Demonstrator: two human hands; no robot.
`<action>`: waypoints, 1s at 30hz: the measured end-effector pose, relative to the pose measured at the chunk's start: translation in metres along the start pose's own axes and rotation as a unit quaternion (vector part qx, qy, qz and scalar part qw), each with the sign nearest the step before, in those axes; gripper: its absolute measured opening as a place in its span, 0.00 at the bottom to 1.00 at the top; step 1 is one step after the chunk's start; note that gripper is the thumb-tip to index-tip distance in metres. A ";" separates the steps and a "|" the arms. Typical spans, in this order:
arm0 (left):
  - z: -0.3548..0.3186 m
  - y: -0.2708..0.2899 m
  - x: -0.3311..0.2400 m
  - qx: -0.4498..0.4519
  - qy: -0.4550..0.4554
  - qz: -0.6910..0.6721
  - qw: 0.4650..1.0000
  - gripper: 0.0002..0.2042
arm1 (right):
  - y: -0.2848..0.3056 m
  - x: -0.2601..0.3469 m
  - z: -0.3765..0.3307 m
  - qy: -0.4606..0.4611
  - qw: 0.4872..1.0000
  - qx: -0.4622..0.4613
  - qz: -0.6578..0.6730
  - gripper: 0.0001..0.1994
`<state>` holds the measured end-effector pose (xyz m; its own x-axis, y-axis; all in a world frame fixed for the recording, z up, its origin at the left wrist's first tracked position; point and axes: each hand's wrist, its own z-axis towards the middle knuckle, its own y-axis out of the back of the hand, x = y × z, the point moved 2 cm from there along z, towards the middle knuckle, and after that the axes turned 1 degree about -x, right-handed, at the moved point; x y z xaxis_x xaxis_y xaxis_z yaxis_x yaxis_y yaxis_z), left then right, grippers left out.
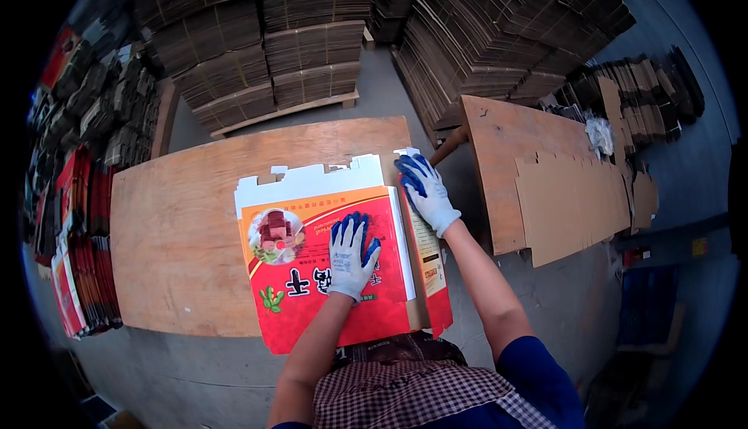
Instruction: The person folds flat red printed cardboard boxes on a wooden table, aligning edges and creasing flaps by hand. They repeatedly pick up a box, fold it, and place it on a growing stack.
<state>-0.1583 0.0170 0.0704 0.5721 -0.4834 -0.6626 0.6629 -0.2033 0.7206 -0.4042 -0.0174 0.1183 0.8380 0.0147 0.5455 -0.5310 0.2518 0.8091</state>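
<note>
Head view — both gloved hands, left [351, 256] and right [425, 191], spread flat on red carton blank [312, 289] — nothing gripped.

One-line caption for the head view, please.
Gloved left hand presses a red printed carton flat on a plywood table; right hand grips its side flap.

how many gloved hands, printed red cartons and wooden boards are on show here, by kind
gloved hands: 2, the left hand and the right hand
printed red carton under the hands: 1
wooden boards: 2, the work board and the board to the right
total: 5
</note>
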 end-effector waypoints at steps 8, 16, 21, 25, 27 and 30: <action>0.002 0.002 -0.001 0.002 0.010 0.002 1.000 0.29 | -0.027 -0.002 0.009 0.010 0.981 0.087 -0.172 0.18; 0.002 0.002 -0.001 0.017 0.013 0.013 1.000 0.29 | -0.022 0.020 0.012 -0.028 0.970 0.108 -0.214 0.19; 0.004 0.000 -0.002 0.011 0.013 0.006 1.000 0.29 | -0.051 0.026 -0.005 -0.071 0.961 0.004 -0.268 0.21; 0.002 -0.003 0.004 -0.003 0.004 0.001 1.000 0.29 | -0.054 0.035 -0.030 -0.066 0.945 -0.060 -0.316 0.23; 0.000 -0.002 0.006 -0.016 -0.002 -0.013 1.000 0.29 | -0.052 0.052 -0.059 -0.050 0.948 -0.066 -0.307 0.25; 0.001 0.003 0.006 -0.031 -0.021 -0.007 0.999 0.30 | -0.048 0.087 -0.115 -0.039 0.956 -0.027 -0.289 0.26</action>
<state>-0.1532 0.0123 0.0686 0.5423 -0.5157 -0.6633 0.7007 -0.1581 0.6957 -0.2915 0.0833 0.1010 0.9765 -0.2139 0.0262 0.0278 0.2457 0.9689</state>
